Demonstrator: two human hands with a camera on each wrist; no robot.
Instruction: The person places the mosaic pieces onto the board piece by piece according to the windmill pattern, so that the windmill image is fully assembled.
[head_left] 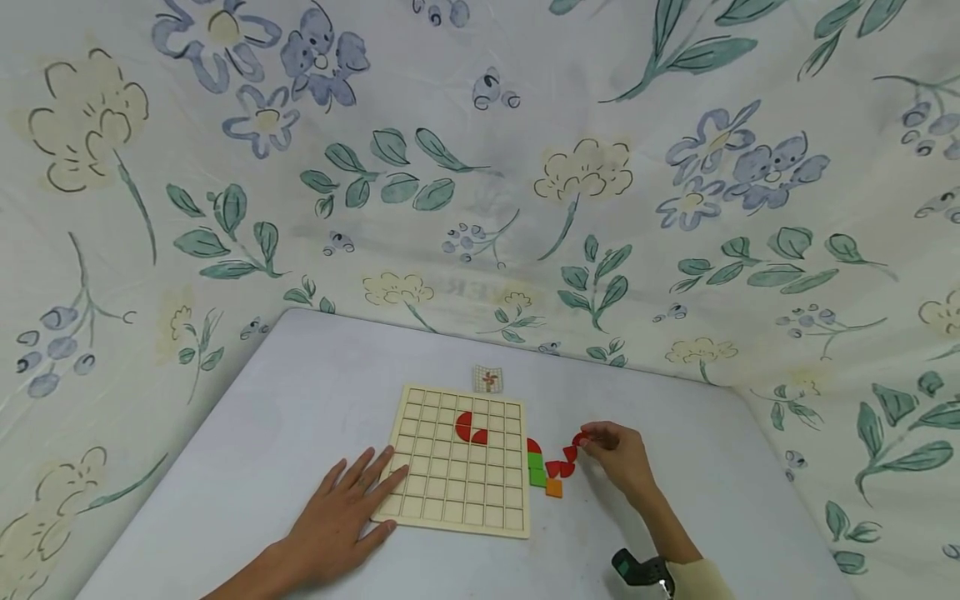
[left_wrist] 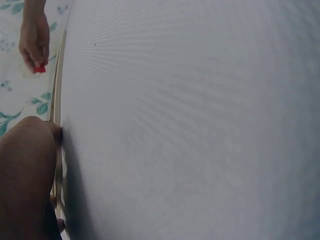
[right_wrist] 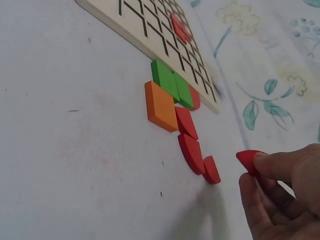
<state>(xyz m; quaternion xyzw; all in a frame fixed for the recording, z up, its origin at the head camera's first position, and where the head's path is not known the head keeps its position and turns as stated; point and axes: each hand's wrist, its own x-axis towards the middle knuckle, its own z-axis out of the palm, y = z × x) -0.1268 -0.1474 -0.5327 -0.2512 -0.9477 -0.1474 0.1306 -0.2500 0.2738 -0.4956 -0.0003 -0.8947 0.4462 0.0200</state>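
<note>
A pale wooden grid board (head_left: 450,502) lies on the white table, and my left hand (head_left: 339,518) rests on its left edge with fingers spread. My right hand (head_left: 621,461) pinches a red quarter-circle tile (right_wrist: 247,160) between thumb and fingertips, lifted off the table to the right of the board. Red curved tiles (head_left: 464,427) sit on the grid near its upper middle. Beside the board's right edge lie two green tiles (right_wrist: 165,80), an orange square tile (right_wrist: 162,107) and several loose red tiles (right_wrist: 191,152).
Behind the board lies a small card (head_left: 487,379) with a red pinwheel pattern on a grid. Floral cloth (head_left: 465,183) hangs around the back and sides of the table (head_left: 315,375). A dark strapped device (head_left: 642,572) is on my right wrist.
</note>
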